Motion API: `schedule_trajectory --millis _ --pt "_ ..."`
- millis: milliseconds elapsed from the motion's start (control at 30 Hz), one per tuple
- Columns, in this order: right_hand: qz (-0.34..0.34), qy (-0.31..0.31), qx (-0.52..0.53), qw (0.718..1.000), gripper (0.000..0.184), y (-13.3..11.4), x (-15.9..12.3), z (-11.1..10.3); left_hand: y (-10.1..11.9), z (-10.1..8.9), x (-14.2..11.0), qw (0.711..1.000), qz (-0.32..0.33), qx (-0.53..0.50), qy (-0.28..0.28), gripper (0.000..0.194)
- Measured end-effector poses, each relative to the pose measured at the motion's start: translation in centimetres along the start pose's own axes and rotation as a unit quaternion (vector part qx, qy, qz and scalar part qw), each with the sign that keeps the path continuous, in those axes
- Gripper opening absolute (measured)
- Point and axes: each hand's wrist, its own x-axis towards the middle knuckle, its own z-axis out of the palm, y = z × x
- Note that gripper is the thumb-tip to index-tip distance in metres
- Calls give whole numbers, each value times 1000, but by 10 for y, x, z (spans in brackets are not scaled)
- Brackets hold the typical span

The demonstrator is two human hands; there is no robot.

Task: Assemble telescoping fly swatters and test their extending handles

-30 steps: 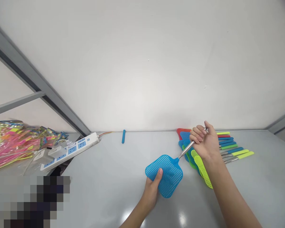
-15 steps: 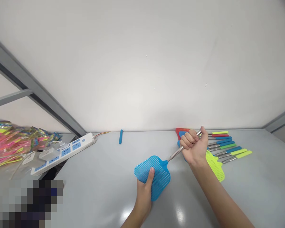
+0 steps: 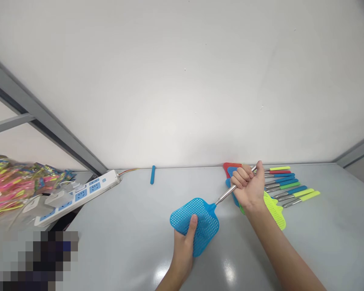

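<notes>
Both hands are on one blue swatter [image 3: 197, 222] here, held out over the near middle of the tabletop [image 3: 124, 250]. The left hand [image 3: 183, 246] has a pinching grip on the plastic mesh head, thumb pressed on top and the fingers out of sight underneath. The right hand [image 3: 248, 188] is closed into a tight fist around the steel shaft [image 3: 226, 194], fingers wrapped right round it, with the shaft's end poking out just past the fist on the far side. That fist sits over a messy pile of swatter heads, with a red one [image 3: 231, 166] at the far edge and a yellow-green one [image 3: 274, 210] sticking out on the right; can't tell if the hand actually touches them. Just right of that, a row of steel handles with colored sleeves [image 3: 291, 186] fans out. A lone blue sleeve [image 3: 152, 174] lies at the far edge, where the tabletop meets the wall [image 3: 182, 81]. Well off to the left is a white power strip [image 3: 79, 198] with blue sockets, and beyond it a heap of pink packets [image 3: 9, 186], their print too blurry to read. The swatter head is well apart from the strip.
</notes>
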Motion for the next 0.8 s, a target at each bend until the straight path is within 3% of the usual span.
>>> schedule_trajectory --millis 300,433,533,633,800 --pt "10 -15 37 999 44 -13 1 4 3 -1 3 998 -7 -57 -24 44" --pt "-34 -16 59 998 43 -30 1 4 5 2 4 991 5 -113 -72 47" --pt "-73 0 100 992 41 -37 3 3 -5 11 -2 991 34 -69 -106 50" --pt "-98 28 142 985 39 -34 5 3 -25 22 -13 981 9 53 -187 49" --pt "-91 51 166 981 38 -16 4 7 -49 44 -27 923 -8 184 -339 44"
